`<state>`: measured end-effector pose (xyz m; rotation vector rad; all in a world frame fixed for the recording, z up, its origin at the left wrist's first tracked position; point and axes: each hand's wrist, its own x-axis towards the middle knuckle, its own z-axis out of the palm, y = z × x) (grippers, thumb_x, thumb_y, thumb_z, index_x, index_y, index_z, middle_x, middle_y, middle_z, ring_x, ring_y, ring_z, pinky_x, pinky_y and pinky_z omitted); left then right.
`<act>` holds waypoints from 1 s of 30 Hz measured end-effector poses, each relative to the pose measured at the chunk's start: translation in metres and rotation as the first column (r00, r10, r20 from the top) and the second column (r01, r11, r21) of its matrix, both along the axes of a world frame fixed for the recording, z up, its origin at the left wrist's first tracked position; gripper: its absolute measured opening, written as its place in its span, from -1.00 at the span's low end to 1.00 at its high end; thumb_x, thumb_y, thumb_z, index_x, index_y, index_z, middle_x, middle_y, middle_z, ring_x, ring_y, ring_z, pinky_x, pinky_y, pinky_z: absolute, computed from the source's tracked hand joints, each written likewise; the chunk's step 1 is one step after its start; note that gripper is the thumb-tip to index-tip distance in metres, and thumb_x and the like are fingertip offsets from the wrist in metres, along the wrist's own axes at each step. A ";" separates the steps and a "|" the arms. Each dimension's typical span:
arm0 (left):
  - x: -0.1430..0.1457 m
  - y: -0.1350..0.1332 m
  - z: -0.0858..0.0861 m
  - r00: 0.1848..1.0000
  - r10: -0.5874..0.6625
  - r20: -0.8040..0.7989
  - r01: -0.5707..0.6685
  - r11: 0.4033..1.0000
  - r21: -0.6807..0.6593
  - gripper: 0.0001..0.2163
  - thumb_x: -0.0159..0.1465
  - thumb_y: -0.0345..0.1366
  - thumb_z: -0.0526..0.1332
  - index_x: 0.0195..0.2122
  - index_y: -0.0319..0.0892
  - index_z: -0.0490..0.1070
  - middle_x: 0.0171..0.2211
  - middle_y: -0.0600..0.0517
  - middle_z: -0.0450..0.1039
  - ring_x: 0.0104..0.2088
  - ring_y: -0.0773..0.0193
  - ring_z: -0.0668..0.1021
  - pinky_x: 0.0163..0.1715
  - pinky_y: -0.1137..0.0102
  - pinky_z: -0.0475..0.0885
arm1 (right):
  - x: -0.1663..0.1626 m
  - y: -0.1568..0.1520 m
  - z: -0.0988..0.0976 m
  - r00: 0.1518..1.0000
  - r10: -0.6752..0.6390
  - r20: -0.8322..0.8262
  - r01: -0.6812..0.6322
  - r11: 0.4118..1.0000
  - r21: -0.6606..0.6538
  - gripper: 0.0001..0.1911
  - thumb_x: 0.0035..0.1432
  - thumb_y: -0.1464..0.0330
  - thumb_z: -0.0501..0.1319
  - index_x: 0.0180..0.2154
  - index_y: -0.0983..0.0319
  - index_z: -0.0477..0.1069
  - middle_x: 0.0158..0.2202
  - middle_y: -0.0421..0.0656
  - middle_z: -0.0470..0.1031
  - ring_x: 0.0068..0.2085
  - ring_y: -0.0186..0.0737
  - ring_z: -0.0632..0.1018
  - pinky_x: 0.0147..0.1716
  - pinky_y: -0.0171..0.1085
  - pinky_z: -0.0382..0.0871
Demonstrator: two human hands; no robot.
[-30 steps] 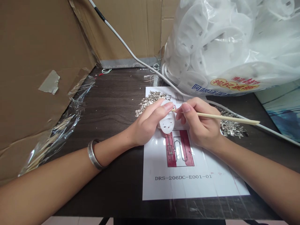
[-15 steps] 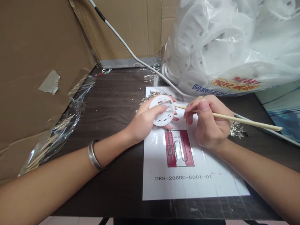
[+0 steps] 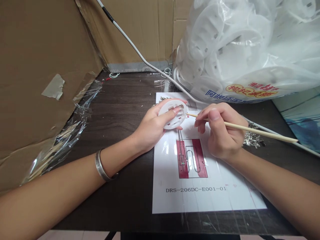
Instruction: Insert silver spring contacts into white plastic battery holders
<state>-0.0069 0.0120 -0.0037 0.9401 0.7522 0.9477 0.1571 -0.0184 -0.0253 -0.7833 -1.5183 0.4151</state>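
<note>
- The left hand (image 3: 151, 128) held a white, round, flat plastic disc with small slots cut through it (image 3: 177, 121), the thumb laid across its face and fingers behind it.
- The right hand (image 3: 222, 136) held a long, thin, pale wooden stick (image 3: 250, 129) in a narrow pinch, thumb against the curled fingers.
- The disc lay to the left of the right hand's pinch, above a white printed paper sheet (image 3: 212, 203), its slotted face tilted toward the head camera.
- The stick's long axis ran nearly crosswise: the thin tip pointed left at the disc's right edge, and the thicker end stuck out beyond the right hand, lower in view.
- Tip and edge met, or very nearly so; whether they touched, I could not tell.
- The left hand was the nearer one to the disc, being wrapped round its left side; the right hand stood apart from it, with only the stick bridging the gap.
- Small silvery metal pieces (image 3: 253, 139) lay heaped on the dark tabletop (image 3: 120, 110), just beyond the right hand.
</note>
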 end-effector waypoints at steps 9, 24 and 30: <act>0.003 -0.002 0.003 0.997 0.068 -0.042 -0.068 0.998 -0.011 -0.91 0.21 -0.37 0.25 -0.35 -0.28 0.51 -0.41 0.03 0.41 -0.45 0.40 0.42 -0.53 0.49 0.31 | -0.002 -0.001 0.002 1.000 -0.008 0.019 0.008 1.000 -0.001 -0.76 0.40 0.34 0.14 -0.34 0.18 0.50 -0.48 -0.24 0.49 -0.54 -0.38 0.45 -0.56 -0.28 0.29; 0.004 -0.005 0.006 0.990 0.048 -0.132 -0.044 0.998 0.034 -0.93 0.21 -0.37 0.20 -0.36 -0.28 0.40 -0.48 0.06 0.38 -0.57 0.44 0.39 -0.54 0.44 0.28 | -0.003 -0.003 0.007 0.985 -0.119 0.127 0.121 0.993 -0.012 -0.95 0.24 0.41 0.30 -0.28 0.18 0.55 -0.38 -0.19 0.64 -0.42 -0.27 0.62 -0.44 -0.26 0.48; 0.004 -0.006 0.004 0.991 0.065 -0.119 -0.065 0.998 0.004 -0.91 0.18 -0.34 0.25 -0.35 -0.27 0.42 -0.46 0.05 0.41 -0.54 0.43 0.41 -0.54 0.47 0.33 | -0.003 -0.003 0.007 0.988 -0.108 0.109 0.111 0.993 -0.028 -0.93 0.24 0.41 0.30 -0.32 0.15 0.54 -0.42 -0.18 0.64 -0.46 -0.25 0.60 -0.49 -0.23 0.48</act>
